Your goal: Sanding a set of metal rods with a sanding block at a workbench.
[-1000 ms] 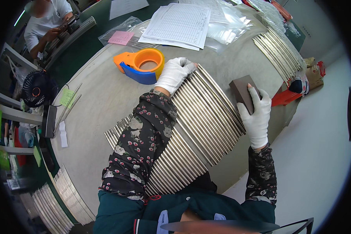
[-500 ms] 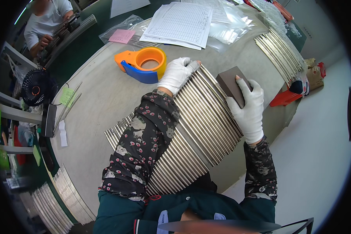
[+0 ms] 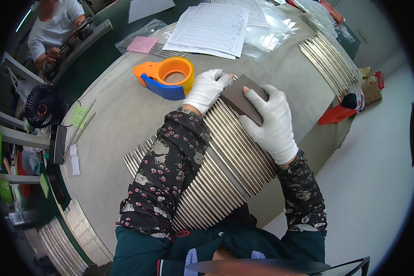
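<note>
A row of thin silver metal rods lies side by side in front of me, slanting from the far middle toward my body. At the far ends of the rods, my white-gloved left hand is closed over them, its fingers bent and partly hidden. My right hand, also gloved with bare tips showing, grips a dark grey-brown rectangular block between thumb and fingers. The block lies flat across the upper right part of the rods, close to my left fingertips. My left forearm covers part of the row.
An orange and blue tape dispenser stands beside my left hand. Papers and plastic bags lie at the back. Another rod bundle sits at far right. Two loose rods lie left, near a fan. A person works at far left.
My right hand has carried the block leftward, from the right edge of the rods onto their far part beside my left hand. The left hand has barely moved.
</note>
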`<state>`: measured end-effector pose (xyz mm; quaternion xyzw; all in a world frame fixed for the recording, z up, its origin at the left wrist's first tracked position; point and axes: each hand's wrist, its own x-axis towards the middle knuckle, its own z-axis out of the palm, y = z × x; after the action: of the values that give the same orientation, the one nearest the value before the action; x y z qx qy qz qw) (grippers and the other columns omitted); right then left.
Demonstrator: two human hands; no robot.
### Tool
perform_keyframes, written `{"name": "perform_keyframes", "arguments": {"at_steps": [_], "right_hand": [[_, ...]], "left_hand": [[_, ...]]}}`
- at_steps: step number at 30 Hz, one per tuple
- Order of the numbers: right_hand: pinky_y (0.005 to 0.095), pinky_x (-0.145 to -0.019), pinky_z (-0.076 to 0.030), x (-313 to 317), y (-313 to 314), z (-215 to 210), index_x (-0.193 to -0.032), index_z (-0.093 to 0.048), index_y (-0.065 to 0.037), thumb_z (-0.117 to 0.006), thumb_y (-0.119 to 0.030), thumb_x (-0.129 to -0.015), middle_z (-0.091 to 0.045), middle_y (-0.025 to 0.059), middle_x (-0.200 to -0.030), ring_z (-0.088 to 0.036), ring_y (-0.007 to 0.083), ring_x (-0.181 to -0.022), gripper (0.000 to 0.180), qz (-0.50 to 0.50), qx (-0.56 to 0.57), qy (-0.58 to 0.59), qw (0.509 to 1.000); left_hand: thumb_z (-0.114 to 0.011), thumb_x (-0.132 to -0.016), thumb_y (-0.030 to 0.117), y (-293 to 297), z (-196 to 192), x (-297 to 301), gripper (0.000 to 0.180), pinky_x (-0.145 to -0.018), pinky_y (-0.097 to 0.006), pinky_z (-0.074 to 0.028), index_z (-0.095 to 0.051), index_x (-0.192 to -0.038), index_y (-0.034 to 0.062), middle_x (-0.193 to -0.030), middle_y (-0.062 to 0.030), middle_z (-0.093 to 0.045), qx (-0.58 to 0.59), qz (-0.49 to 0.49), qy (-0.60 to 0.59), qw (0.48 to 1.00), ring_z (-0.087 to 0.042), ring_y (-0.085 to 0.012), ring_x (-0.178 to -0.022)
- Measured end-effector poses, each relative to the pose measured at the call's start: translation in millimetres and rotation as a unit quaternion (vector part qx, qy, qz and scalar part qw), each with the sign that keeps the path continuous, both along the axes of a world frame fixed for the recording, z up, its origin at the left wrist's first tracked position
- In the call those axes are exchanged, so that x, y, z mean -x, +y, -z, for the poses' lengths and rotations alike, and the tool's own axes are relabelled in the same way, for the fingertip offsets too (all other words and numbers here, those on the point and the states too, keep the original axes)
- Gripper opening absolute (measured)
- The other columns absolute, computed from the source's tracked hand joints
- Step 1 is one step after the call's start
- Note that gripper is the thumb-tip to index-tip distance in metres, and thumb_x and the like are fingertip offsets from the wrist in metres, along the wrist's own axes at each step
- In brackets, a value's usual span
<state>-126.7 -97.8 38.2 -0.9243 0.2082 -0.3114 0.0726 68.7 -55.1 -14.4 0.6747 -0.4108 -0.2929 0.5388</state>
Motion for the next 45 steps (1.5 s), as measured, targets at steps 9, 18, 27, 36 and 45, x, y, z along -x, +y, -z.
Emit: {"name": "perform_keyframes", "arguments": {"at_steps": [9,18,27,36,45], "right_hand": [[0.0441,-0.086,-0.047,-7.2,-16.0,2.0,-0.114,-0.065,-0.013,-0.072,-0.025,-0.071,-0.054,0.0221,-0.109,-0.054,0.0363,-0.098,0.045,0.076,0.073,0.052,0.993],[0.0443,-0.082,-0.048,-6.4,-38.0,-3.0,-0.114,-0.066,-0.012,-0.073,-0.025,-0.070,-0.055,0.0216,-0.111,-0.055,0.0348,-0.098,0.047,0.149,0.086,0.079,0.982],[0.0433,-0.084,-0.047,-5.7,-32.2,-2.8,-0.111,-0.067,-0.014,-0.072,-0.024,-0.071,-0.055,0.0204,-0.108,-0.054,0.0344,-0.097,0.042,0.071,0.077,0.028,0.994],[0.0444,-0.086,-0.046,-2.8,-20.2,-5.6,-0.116,-0.065,-0.014,-0.073,-0.027,-0.071,-0.054,0.0204,-0.114,-0.053,0.0347,-0.099,0.048,-0.060,0.042,0.024,0.997],[0.0440,-0.086,-0.048,31.4,-46.3,9.4,-0.115,-0.065,-0.012,-0.073,-0.025,-0.070,-0.055,0.0225,-0.112,-0.055,0.0361,-0.098,0.047,0.108,0.053,0.024,0.992]], "left_hand": [[-0.060,-0.091,0.035,-2.6,3.2,-1.3,0.036,-0.070,-0.034,-0.047,-0.064,-0.093,-0.0015,-0.079,-0.0163,-0.065,-0.004,0.009,-0.026,1.000,-0.059,-0.0247,-0.071],[-0.056,-0.091,0.039,-8.5,9.4,-5.2,0.039,-0.074,-0.038,-0.047,-0.064,-0.097,0.0013,-0.085,-0.0200,-0.065,-0.035,-0.009,-0.091,0.995,-0.061,-0.0376,-0.079],[-0.054,-0.091,0.040,-7.6,8.4,-3.1,0.039,-0.078,-0.040,-0.047,-0.065,-0.102,0.0039,-0.094,-0.0207,-0.066,-0.072,-0.015,-0.108,0.991,-0.062,-0.0373,-0.088],[-0.058,-0.094,0.028,-6.4,9.7,-4.1,0.030,-0.064,-0.025,-0.042,-0.062,-0.092,-0.0016,-0.070,-0.0007,-0.053,-0.030,-0.001,-0.087,0.996,-0.046,-0.0092,-0.066],[-0.055,-0.089,0.040,-8.2,-8.6,5.0,0.038,-0.081,-0.040,-0.048,-0.066,-0.095,0.0040,-0.092,-0.0209,-0.066,-0.104,-0.025,-0.129,0.986,-0.062,-0.0401,-0.089]]}}
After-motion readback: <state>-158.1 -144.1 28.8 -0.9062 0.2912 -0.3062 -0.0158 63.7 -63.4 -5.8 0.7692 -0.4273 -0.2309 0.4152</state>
